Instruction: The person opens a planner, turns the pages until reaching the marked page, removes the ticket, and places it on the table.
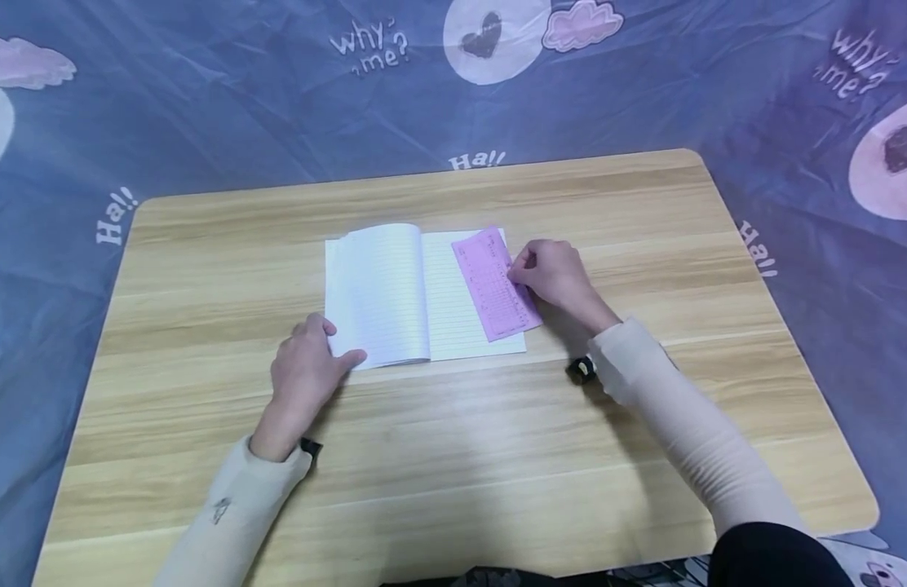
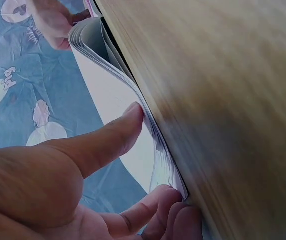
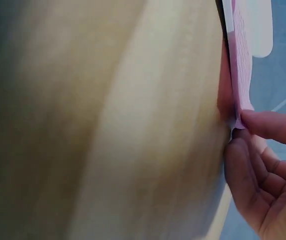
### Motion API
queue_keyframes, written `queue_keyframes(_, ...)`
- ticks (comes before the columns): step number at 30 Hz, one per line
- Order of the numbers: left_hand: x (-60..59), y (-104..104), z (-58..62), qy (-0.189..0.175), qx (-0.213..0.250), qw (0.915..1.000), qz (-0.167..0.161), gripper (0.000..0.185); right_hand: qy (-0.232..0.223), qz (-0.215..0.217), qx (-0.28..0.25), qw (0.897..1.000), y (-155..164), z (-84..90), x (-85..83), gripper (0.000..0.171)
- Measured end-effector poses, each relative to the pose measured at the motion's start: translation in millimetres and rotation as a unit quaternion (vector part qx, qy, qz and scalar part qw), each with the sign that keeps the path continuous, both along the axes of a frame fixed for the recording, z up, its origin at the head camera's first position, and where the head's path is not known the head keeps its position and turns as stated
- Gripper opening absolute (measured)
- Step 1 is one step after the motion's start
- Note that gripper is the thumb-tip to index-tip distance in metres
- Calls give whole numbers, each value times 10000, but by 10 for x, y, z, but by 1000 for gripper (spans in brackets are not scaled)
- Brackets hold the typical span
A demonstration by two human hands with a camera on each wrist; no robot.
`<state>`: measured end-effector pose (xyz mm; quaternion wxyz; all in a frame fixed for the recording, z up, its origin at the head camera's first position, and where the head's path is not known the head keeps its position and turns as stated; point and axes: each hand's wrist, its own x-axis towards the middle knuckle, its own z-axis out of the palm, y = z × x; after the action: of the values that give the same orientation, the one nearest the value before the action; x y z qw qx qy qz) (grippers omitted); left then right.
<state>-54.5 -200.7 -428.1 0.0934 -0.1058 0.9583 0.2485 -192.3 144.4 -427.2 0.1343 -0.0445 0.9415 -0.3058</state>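
An open lined notebook point(image 1: 402, 293) lies in the middle of the wooden table point(image 1: 453, 456). My left hand point(image 1: 307, 371) holds its near left corner, thumb on the page and fingers curled under the stack of pages point(image 2: 133, 125). A pink printed slip point(image 1: 495, 281) lies slanted on the notebook's right page, overhanging its right edge. My right hand point(image 1: 556, 273) pinches the right edge of that slip point(image 3: 240, 75) between thumb and forefinger.
The table stands on a blue printed cloth point(image 1: 204, 98) with clouds and words, which surrounds it on all sides. Small black wrist cameras point(image 1: 581, 369) sit under both cream sleeves. The table's rounded far right corner point(image 1: 692, 159) is near the cloth.
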Motion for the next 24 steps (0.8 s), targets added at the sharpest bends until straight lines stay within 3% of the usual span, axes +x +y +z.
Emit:
queue_keyframes(3, 5, 21, -8, 31, 5, 10000, -23, 56, -367, -303, -754, 9960, 121, -14, 1, 12)
queue_keyframes(6, 9, 26, -30, 83, 8, 10000, -35, 56, -876, -642, -1518, 9824, 332, 27, -28, 17)
queue_keyframes(10, 6, 23, -50, 193, 7, 9998, -40, 56, -1007, -987, -1914, 9713, 697, 107, -66, 24)
queue_keyframes(17, 4, 41, -46, 120, -39, 9999, -27, 57, -801, -943, -1412, 9822, 1130, 52, 3, 24)
queue_keyframes(24, 4, 95, -49, 1, -49, 10000, -66, 56, -261, -894, -275, 9953, 1188, -49, 83, 20)
